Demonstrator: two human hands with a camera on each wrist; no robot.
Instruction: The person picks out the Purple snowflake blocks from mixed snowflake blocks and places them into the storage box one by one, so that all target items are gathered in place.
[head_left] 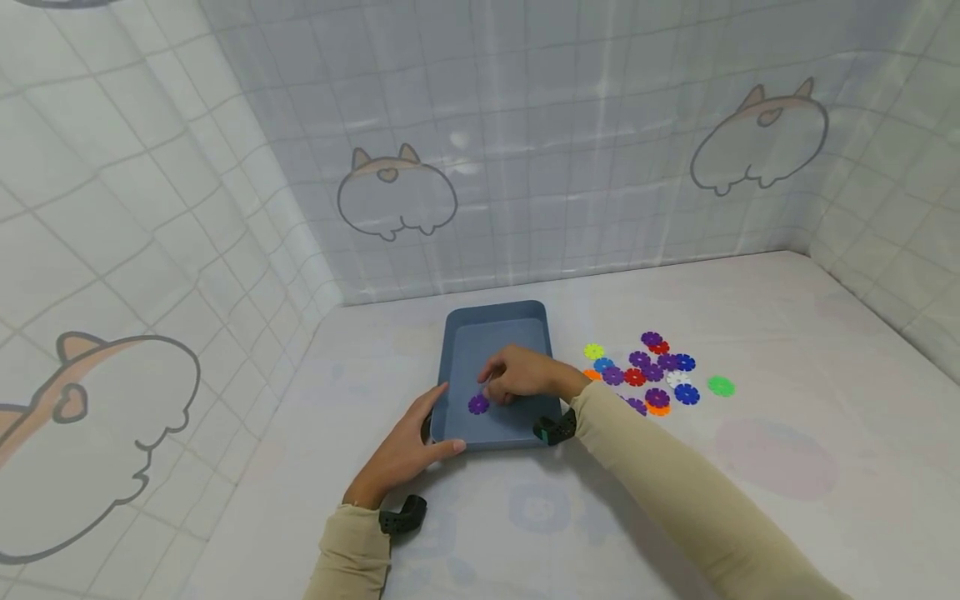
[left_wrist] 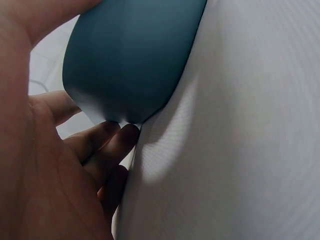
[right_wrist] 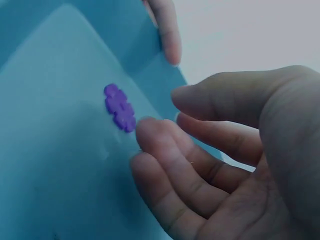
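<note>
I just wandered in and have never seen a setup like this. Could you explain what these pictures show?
There is no machine working here, just a person. The wide picture comes from a camera on the head; the two close ones come from cameras on the wrists. On the pale surface sits a blue-gray tray with one purple flower-shaped disc inside; more colorful discs lie to its right. The left hand holds the tray's near left corner. The right hand is over the tray, near that purple disc; whether its fingers pinch anything, I can't tell.
</note>
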